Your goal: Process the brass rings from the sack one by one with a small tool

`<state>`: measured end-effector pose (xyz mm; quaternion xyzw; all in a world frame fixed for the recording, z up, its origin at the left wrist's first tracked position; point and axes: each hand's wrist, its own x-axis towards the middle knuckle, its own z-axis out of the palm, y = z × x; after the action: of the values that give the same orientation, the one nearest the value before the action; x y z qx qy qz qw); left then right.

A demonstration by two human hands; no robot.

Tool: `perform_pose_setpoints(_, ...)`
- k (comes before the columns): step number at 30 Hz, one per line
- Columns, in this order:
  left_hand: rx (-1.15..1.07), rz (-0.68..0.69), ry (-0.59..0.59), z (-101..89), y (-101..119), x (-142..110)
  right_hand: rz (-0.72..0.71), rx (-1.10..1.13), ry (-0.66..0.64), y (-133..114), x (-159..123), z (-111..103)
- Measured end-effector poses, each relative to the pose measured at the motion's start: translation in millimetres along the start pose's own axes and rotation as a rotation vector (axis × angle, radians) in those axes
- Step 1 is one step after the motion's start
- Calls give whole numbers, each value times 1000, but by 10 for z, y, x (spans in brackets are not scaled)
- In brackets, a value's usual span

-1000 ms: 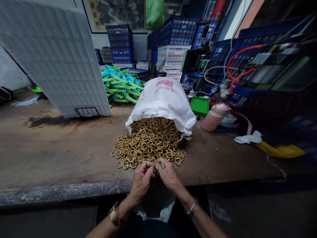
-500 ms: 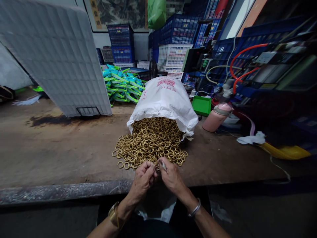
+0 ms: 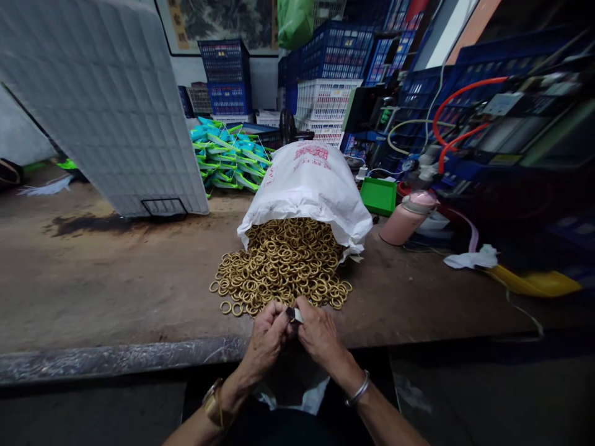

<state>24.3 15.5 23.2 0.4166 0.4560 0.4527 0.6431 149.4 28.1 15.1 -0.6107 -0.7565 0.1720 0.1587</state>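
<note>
My left hand is closed in a pinch just in front of a heap of gold-coloured rings. Between its fingertips a gold-coloured ring seems to be gripped, mostly hidden by the fingers. Meeting it from the right, my right hand is closed around a small tool with a dark part and a pale part; its exact kind cannot be made out. The fingertips of both hands almost touch. Behind the heap lies a white woven sack with red print, its mouth facing me and rings spilling out.
A tall pale padded panel stands at left on the wooden table. Green and turquoise pieces are piled behind. On the right are a green tray, a pink bottle and machinery with orange hoses. Stacked crates stand at the back.
My right hand has turned the small tool, so its dark and pale parts now show between my hands. Both hands stay close together at the same spot; the heap and sack look unchanged.
</note>
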Motion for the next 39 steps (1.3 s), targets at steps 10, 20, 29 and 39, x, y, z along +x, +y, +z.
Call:
perform_pose_setpoints(10, -223, -26, -88, -29, 98, -101, 90, 347, 174, 79, 164, -152)
perform_pose_setpoints(20, -368, -153, 14, -45, 84, -63, 162, 1093, -155, -101, 73, 34)
perform_pose_setpoints(29, -392, -151, 0, -131, 25, -120, 200, 1027, -159, -124, 56, 5)
perform_pose_setpoints(39, -436, -174, 65, -174, -78, -150, -185, 440, 134, -119, -38, -11)
